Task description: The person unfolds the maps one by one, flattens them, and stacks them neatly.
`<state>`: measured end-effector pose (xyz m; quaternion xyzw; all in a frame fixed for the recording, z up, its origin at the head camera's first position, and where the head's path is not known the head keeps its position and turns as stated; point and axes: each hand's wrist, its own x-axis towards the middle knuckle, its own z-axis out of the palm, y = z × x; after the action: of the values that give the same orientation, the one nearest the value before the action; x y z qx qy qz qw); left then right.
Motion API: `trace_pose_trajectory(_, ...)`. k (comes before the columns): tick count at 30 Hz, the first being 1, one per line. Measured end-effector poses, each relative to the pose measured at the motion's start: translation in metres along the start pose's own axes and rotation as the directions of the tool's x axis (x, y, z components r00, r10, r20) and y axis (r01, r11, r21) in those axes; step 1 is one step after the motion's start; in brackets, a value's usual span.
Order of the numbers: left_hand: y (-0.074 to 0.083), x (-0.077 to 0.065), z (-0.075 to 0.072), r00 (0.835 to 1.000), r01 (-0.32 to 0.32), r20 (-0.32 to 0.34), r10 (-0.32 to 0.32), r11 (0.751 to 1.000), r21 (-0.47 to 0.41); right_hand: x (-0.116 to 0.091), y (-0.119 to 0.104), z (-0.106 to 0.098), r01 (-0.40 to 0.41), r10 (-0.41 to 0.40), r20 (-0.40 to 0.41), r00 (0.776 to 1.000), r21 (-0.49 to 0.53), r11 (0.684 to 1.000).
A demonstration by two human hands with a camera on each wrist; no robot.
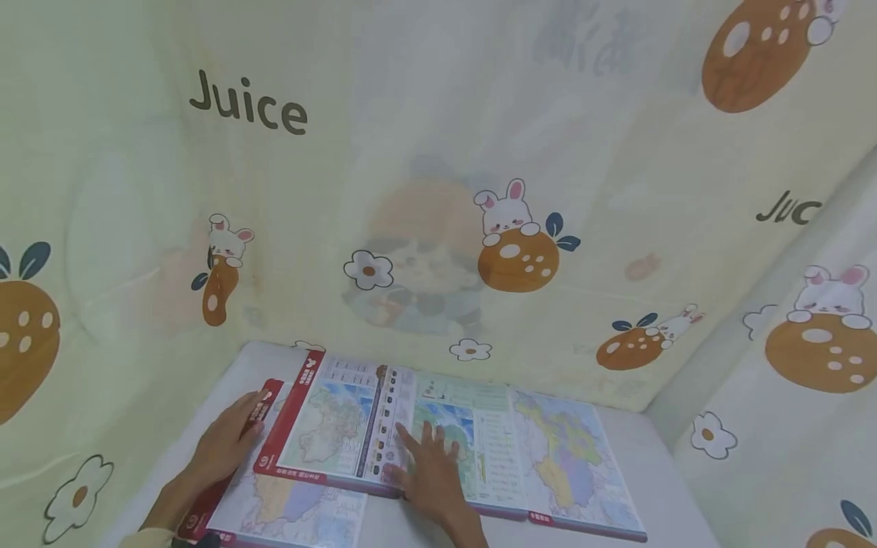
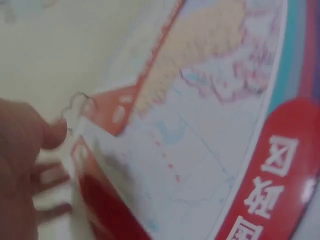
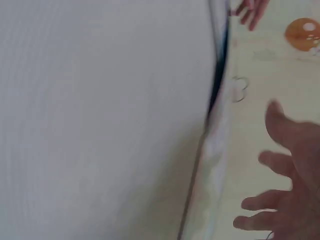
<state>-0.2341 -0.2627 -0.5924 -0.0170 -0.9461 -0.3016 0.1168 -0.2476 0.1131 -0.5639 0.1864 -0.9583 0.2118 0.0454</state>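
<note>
A folded map with a red left border [image 1: 288, 426] lies on the white table, its panels stretching to the right and showing printed maps and text. Under its left part is another red-bordered map [image 1: 301, 506]. My left hand [image 1: 226, 434] rests at the lower map's red left border, fingers extended. In the left wrist view, the left hand [image 2: 25, 165] appears beside the red corner strips. My right hand [image 1: 435, 472] lies across the middle panels of the upper map, fingers spread. The right wrist view shows the right hand [image 3: 290, 185] with thumb and fingers apart.
A pale curtain [image 1: 411, 122] printed with rabbits, orange fruit and flowers hangs behind the table and around both sides. White tabletop [image 1: 658, 457] shows right of the maps. The maps' far edges lie close to the curtain.
</note>
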Motion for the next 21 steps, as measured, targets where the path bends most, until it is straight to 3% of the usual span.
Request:
trace_pose_trajectory(3, 0.008, -0.004, -0.011, 0.996, 0.084, 0.022, -0.085, 0.996, 0.018, -0.006, -0.010, -0.007, -0.095, 0.110, -0.143, 0.984, 0.109, 0.990)
trace_pose_trajectory(6, 0.017, -0.009, -0.023, 0.981, 0.180, 0.064, -0.182, 0.983, 0.037, -0.016, -0.025, -0.011, -0.197, 0.248, -0.162, 0.955, 0.277, 0.940)
trace_pose_trajectory(8, 0.023, -0.012, -0.029, 0.965, 0.238, 0.106, -0.239, 0.971, 0.028, -0.024, -0.033, -0.010, -0.261, 0.316, -0.073, 0.946, 0.404, 0.877)
trace_pose_trajectory(10, 0.027, -0.014, -0.034, 0.948, 0.282, 0.146, -0.282, 0.959, 0.018, -0.033, -0.038, -0.004, -0.325, 0.340, 0.060, 0.939, 0.482, 0.814)
trace_pose_trajectory(13, 0.032, -0.015, -0.038, 0.926, 0.331, 0.194, -0.324, 0.943, -0.009, -0.042, -0.044, 0.007, -0.416, 0.352, 0.225, 0.909, 0.571, 0.708)
trace_pose_trajectory(16, 0.033, -0.015, -0.042, 0.912, 0.360, 0.225, -0.342, 0.932, -0.046, -0.049, -0.051, 0.016, -0.477, 0.369, 0.307, 0.877, 0.645, 0.597)
trace_pose_trajectory(19, 0.027, -0.016, -0.044, 0.905, 0.373, 0.254, -0.340, 0.923, -0.092, -0.053, -0.058, 0.021, -0.519, 0.395, 0.349, 0.850, 0.682, 0.515)
trace_pose_trajectory(21, 0.022, -0.016, -0.046, 0.899, 0.384, 0.275, -0.340, 0.915, -0.124, -0.054, -0.059, 0.024, -0.550, 0.408, 0.381, 0.829, 0.685, 0.477)
